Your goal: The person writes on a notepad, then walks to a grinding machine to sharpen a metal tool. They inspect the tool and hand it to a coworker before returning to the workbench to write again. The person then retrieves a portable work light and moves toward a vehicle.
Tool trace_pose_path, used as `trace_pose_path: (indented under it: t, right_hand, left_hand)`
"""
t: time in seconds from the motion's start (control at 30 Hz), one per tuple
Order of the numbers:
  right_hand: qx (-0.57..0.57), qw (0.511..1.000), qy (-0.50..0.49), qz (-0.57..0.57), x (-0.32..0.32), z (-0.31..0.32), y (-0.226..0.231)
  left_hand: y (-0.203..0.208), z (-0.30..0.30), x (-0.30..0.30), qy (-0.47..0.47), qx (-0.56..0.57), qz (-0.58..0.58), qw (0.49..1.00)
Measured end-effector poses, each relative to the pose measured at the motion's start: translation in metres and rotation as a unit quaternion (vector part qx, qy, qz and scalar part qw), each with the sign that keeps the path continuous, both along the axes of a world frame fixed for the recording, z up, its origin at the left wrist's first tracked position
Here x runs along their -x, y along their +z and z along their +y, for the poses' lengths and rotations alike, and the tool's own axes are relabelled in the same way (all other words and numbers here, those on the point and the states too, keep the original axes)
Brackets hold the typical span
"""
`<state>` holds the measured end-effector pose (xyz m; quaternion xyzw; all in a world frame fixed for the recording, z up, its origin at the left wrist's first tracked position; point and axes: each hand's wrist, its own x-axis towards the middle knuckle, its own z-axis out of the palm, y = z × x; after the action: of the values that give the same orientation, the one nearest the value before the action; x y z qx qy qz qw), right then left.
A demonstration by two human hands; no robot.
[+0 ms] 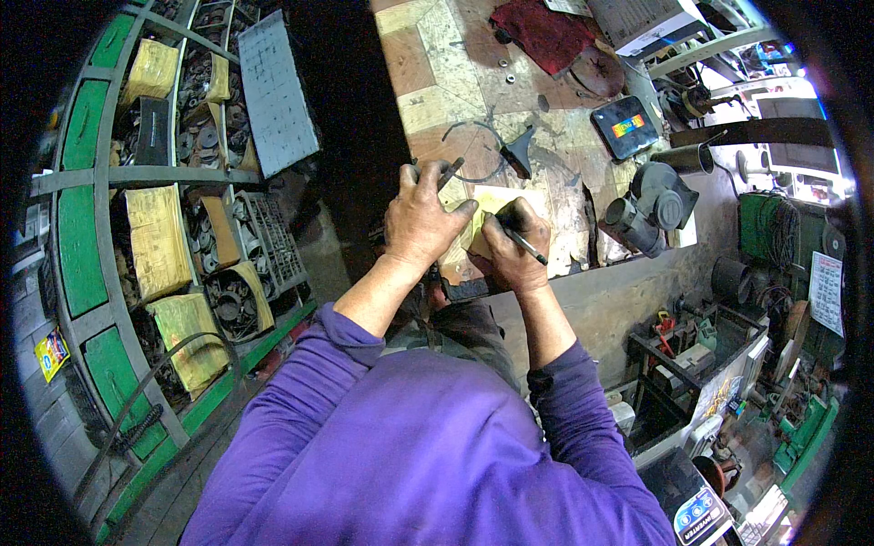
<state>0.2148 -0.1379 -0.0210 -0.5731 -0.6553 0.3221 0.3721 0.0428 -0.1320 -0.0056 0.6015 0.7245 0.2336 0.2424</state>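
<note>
1. The right hand [517, 247] has its grip closed on a slim dark pen-like stick [528, 247], which slants across the fingers.
2. The right hand is over a pale yellow sheet of paper [498, 195], which lies on the worn, patchy wooden tabletop [428, 96] between the two hands.
3. The left hand [421, 217] is partly spread, its thumb stretched out to the paper's left side. A short dark cylindrical stick [451, 173] shows beside its forefinger; I cannot tell whether the left grip has hold of it.
4. Just beyond the paper are a black tapered piece [518, 153] and a thin dark loop [472, 151].
5. Farther right lie a flat black square case with a rainbow-coloured patch [625, 127] and grey cylindrical parts [657, 196].
6. A dark red cloth [546, 35] lies near the far edge.
</note>
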Motion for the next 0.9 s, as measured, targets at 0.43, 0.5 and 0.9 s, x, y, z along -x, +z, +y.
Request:
trace_pose_path:
  t: [0.43, 0.5, 0.9]
  right_hand:
    - [-0.027, 1.0, 0.004, -0.014, 0.0004, 0.0006, 0.0027]
    - [-0.027, 1.0, 0.001, 0.003, 0.0003, 0.0008, 0.0035]
    - [-0.094, 0.99, 0.045, -0.093, -0.0029, 0.0014, -0.0032]
  left_hand:
    - [-0.0007, -0.0001, 0.0001, 0.001, -0.007, -0.002, 1.0]
    - [-0.0009, -0.0002, 0.0, 0.001, -0.006, -0.006, 1.0]
    - [-0.002, -0.0007, 0.0008, 0.0, -0.01, -0.005, 1.0]
